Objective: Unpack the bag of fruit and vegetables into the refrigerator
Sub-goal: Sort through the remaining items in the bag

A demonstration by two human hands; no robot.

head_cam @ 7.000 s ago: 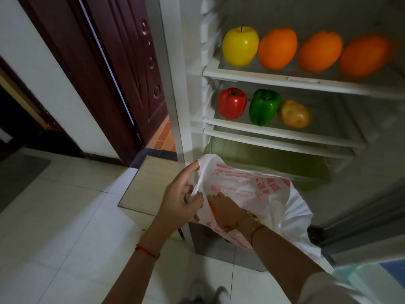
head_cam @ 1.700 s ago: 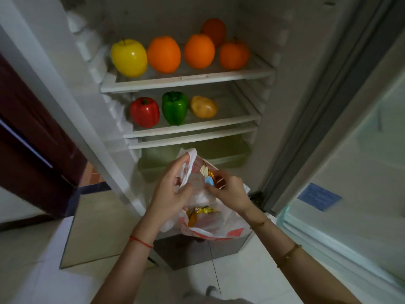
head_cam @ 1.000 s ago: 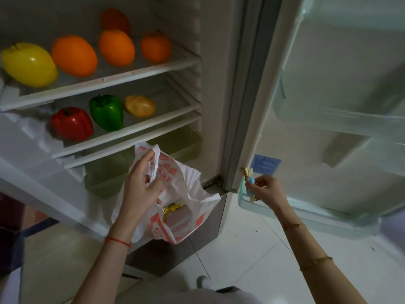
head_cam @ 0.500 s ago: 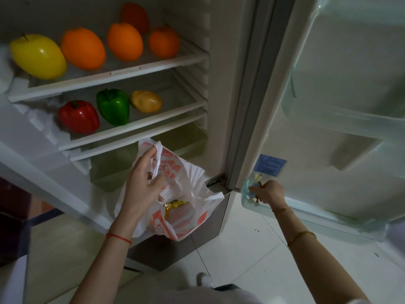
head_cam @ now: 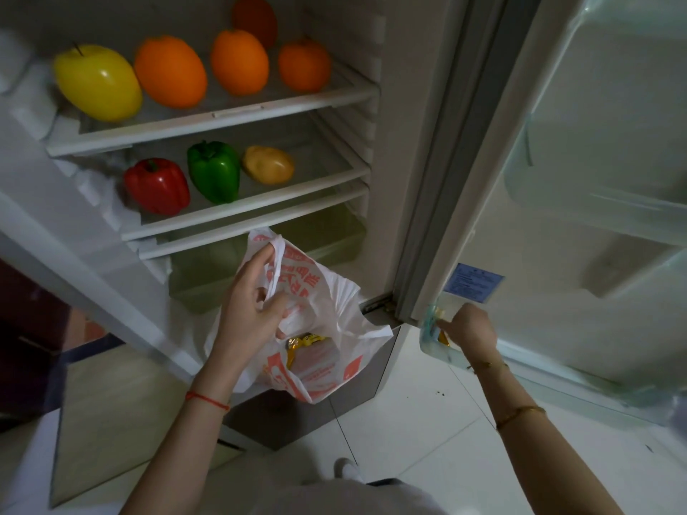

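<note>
My left hand [head_cam: 250,306] grips the rim of a white plastic bag [head_cam: 327,351] with red print, held in front of the open refrigerator's bottom drawer. A yellow wrapped item [head_cam: 302,343] shows inside the bag. My right hand [head_cam: 469,329] reaches into the lowest door bin [head_cam: 431,340] and holds small wrapped items [head_cam: 440,317], partly hidden by the fingers. On the top shelf [head_cam: 223,118] sit a yellow apple [head_cam: 97,83] and several oranges [head_cam: 170,71]. The lower shelf holds a red pepper [head_cam: 156,185], a green pepper [head_cam: 215,172] and a yellowish potato [head_cam: 268,164].
The refrigerator door [head_cam: 580,202] stands open to the right, with clear bins higher up [head_cam: 594,202] and a blue label [head_cam: 475,283]. A greenish crisper drawer [head_cam: 208,265] lies below the shelves. White tiled floor [head_cam: 427,433] runs underneath; my shoe [head_cam: 347,468] shows at the bottom.
My right hand took small wrapped items out of the bag, carried them right and lowered them into the bottom door bin. My left hand kept holding the bag.
</note>
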